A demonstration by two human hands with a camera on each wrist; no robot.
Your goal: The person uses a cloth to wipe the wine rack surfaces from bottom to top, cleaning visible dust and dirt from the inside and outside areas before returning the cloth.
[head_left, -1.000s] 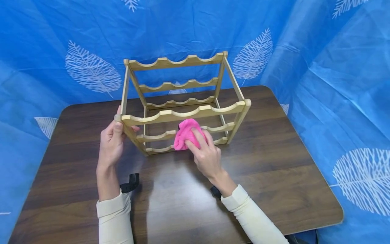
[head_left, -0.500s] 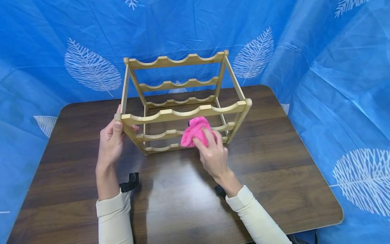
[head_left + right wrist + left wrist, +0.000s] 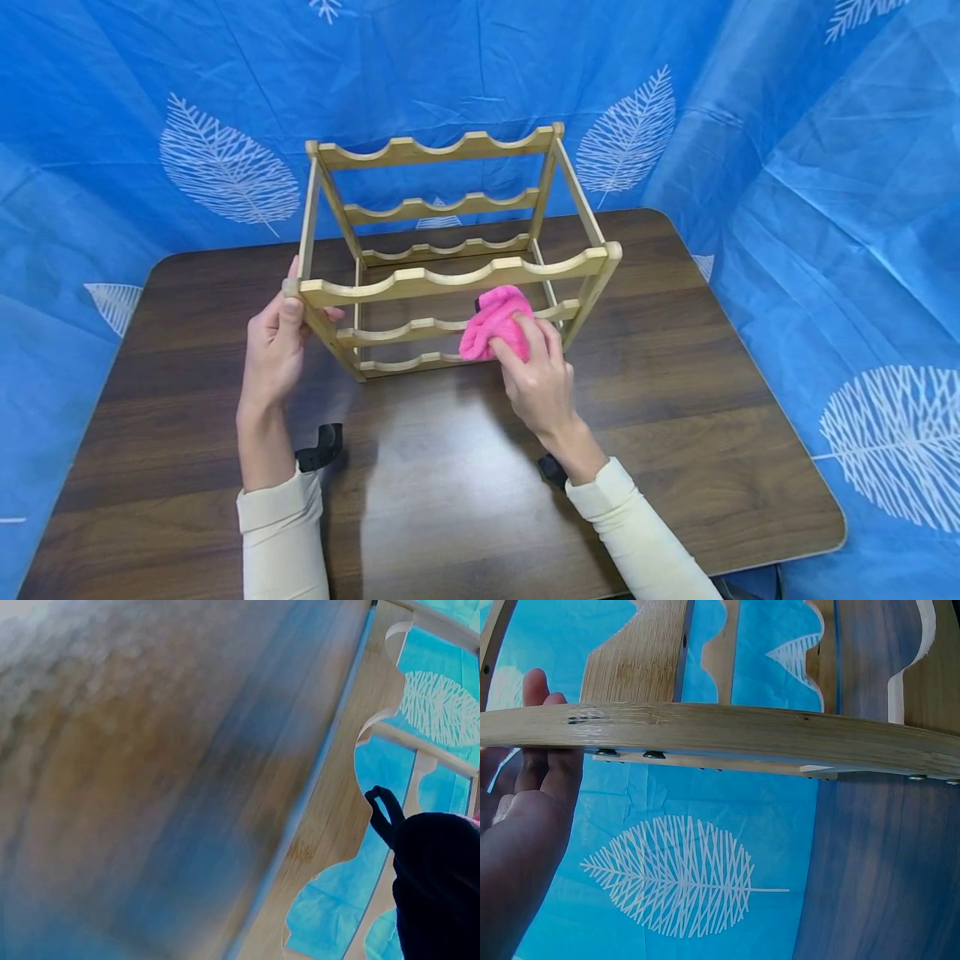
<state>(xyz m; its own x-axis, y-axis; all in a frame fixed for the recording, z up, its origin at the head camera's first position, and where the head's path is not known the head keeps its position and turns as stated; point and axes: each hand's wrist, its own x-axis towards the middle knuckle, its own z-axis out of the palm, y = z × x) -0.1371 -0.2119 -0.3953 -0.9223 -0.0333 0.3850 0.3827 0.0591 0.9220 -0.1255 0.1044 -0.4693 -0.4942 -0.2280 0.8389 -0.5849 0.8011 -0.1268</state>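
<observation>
Head view: the right hand point(image 3: 542, 387), pinching a pink cloth point(image 3: 497, 327), has moved rightward across the front of a wooden rack point(image 3: 408, 285) on a brown table point(image 3: 675, 400); the left hand point(image 3: 272, 358) keeps gripping its corner.

Left wrist: a bar point(image 3: 742, 736) crosses the fingers.

Right wrist: a dark looped shape point(image 3: 439, 885) blocks some rails.

Head view bright, white glare on tabletop point(image 3: 446, 467); right wrist view blurred across left half.

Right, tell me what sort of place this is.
Likely a screened filming corner: blue leaf-print sheeting hangs behind and beside a wood-grain table, and two black wrist-worn devices show.
</observation>
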